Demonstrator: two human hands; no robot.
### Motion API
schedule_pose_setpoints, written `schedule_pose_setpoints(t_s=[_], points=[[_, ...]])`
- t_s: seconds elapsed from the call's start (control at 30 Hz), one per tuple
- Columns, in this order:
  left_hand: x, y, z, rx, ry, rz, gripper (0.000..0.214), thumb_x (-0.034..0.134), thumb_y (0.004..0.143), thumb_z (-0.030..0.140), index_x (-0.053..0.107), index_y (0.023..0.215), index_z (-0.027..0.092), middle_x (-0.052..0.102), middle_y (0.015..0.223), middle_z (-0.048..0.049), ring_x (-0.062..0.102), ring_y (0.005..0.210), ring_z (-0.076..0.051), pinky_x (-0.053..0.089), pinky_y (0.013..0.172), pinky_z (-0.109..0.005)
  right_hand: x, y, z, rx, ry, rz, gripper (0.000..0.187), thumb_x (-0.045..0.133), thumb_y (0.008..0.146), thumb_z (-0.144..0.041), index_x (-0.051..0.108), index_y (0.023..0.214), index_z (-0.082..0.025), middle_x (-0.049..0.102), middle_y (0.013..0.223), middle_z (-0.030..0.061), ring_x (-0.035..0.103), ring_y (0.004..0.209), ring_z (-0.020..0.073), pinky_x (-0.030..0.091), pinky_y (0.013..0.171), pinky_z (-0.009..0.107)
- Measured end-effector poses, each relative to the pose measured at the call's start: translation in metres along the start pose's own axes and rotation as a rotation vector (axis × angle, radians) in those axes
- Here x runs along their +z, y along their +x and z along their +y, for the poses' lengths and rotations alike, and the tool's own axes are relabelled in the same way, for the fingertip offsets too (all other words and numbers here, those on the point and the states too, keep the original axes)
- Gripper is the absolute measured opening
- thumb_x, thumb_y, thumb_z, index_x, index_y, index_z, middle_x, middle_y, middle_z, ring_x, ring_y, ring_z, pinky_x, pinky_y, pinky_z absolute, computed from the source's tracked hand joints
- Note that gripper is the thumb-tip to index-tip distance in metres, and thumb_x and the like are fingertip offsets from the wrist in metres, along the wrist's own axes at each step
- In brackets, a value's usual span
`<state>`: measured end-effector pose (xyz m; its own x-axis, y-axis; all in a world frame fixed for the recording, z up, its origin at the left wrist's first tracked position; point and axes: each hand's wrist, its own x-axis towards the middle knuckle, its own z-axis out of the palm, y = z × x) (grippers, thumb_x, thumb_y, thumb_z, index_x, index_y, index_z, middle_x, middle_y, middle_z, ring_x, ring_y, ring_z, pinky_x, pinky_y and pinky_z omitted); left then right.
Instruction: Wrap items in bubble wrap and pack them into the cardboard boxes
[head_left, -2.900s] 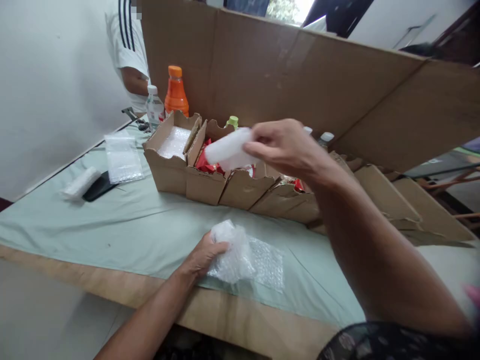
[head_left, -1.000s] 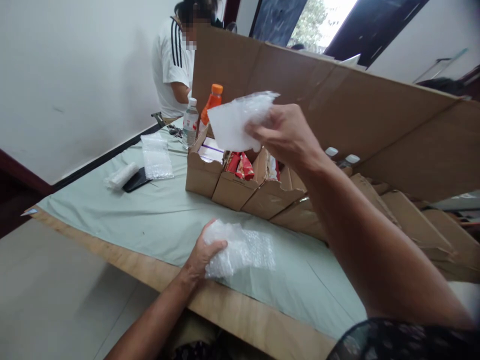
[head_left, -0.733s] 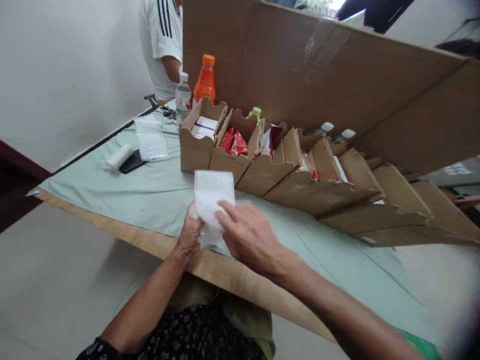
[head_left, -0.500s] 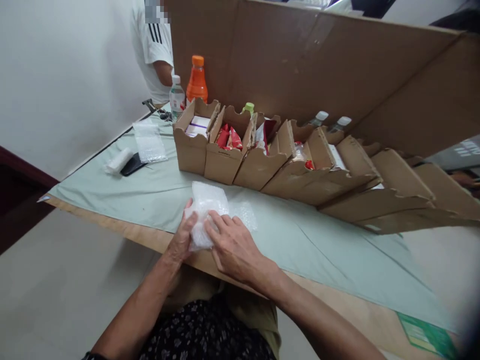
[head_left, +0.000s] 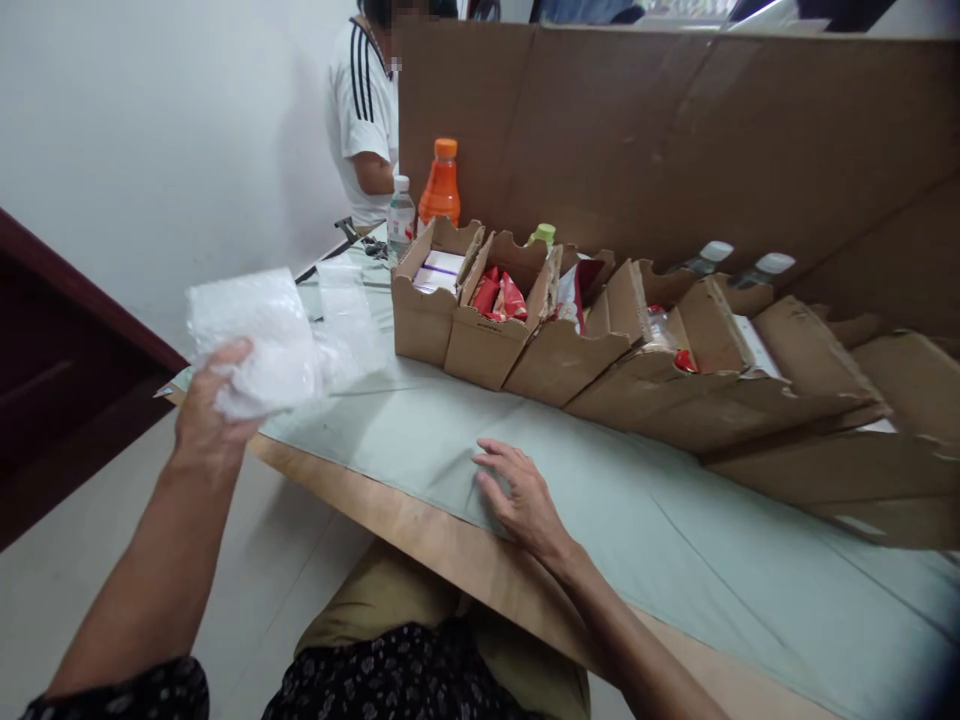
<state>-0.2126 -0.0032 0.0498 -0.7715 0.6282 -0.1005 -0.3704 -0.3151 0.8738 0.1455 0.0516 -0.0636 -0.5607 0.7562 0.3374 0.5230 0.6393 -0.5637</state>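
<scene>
My left hand (head_left: 206, 415) is raised off the table's left corner and grips a wad of white bubble wrap (head_left: 259, 340), which hangs out toward the table. My right hand (head_left: 517, 490) lies flat on the pale green cloth (head_left: 675, 530) near the wooden front edge, fingers spread, holding nothing. Behind it stands a row of open cardboard bins (head_left: 495, 320) with red packets and small boxes inside.
A tall cardboard wall (head_left: 675, 130) backs the bins. An orange bottle (head_left: 440, 185) and a water bottle (head_left: 400, 215) stand at the far left end. A person in a white striped shirt (head_left: 364, 110) sits beyond them. Dark wood (head_left: 67, 380) lies at left.
My left hand lifted the bubble wrap off the cloth and swung it out to the left. My right hand let go of it and now rests flat on the cloth.
</scene>
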Motion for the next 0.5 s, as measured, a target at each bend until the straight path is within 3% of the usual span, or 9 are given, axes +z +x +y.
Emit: schedule_pose_setpoints(t_s=[0.03, 0.13, 0.3, 0.4, 0.5], points=[[0.008, 0.020, 0.005, 0.108, -0.054, -0.015, 0.007, 0.060, 0.078, 0.011, 0.060, 0.081, 0.017, 0.069, 0.072, 0.0046, 0.072, 0.085, -0.015, 0.060, 0.098, -0.035, 0.011, 0.000, 0.009, -0.014, -0.023, 0.021, 0.022, 0.056, 0.094, -0.020, 0.076, 0.104, -0.023, 0.076, 0.125, 0.0128, 0.071, 0.114, 0.0293, 0.056, 0.093, 0.049], [0.038, 0.071, 0.018, 0.256, -0.121, -0.120, 0.018, 0.062, 0.073, 0.015, 0.046, 0.072, 0.023, 0.064, 0.071, 0.0048, 0.069, 0.083, -0.013, 0.056, 0.105, -0.032, 0.031, -0.002, 0.023, -0.075, -0.083, 0.079, 0.022, 0.055, 0.094, -0.017, 0.076, 0.100, -0.021, 0.077, 0.122, 0.0124, 0.071, 0.110, 0.0287, 0.056, 0.089, 0.045], [0.076, 0.116, 0.030, 0.437, -0.142, -0.331, 0.015, 0.057, 0.078, 0.021, 0.042, 0.080, 0.024, 0.064, 0.086, 0.0031, 0.068, 0.105, -0.014, 0.048, 0.115, -0.035, 0.035, -0.008, 0.026, -0.134, -0.105, 0.123, 0.023, 0.054, 0.097, -0.015, 0.075, 0.102, -0.021, 0.076, 0.124, 0.0118, 0.070, 0.109, 0.0273, 0.054, 0.087, 0.043], [0.087, 0.128, 0.008, 0.456, -0.088, -0.312, 0.011, 0.052, 0.087, 0.032, 0.046, 0.089, 0.023, 0.069, 0.098, 0.0007, 0.066, 0.116, -0.015, 0.049, 0.114, -0.035, 0.034, -0.008, 0.028, -0.145, -0.103, 0.127, 0.023, 0.054, 0.097, -0.014, 0.074, 0.102, -0.021, 0.075, 0.124, 0.0118, 0.069, 0.110, 0.0273, 0.053, 0.087, 0.043], [0.088, 0.133, -0.046, 0.351, 0.007, -0.237, 0.025, 0.051, 0.089, 0.044, 0.053, 0.099, 0.020, 0.072, 0.104, -0.0028, 0.066, 0.116, -0.019, 0.051, 0.112, -0.040, 0.035, -0.009, 0.030, -0.138, -0.086, 0.111, 0.022, 0.055, 0.096, -0.013, 0.075, 0.102, -0.022, 0.075, 0.124, 0.0112, 0.068, 0.111, 0.0267, 0.052, 0.088, 0.042]])
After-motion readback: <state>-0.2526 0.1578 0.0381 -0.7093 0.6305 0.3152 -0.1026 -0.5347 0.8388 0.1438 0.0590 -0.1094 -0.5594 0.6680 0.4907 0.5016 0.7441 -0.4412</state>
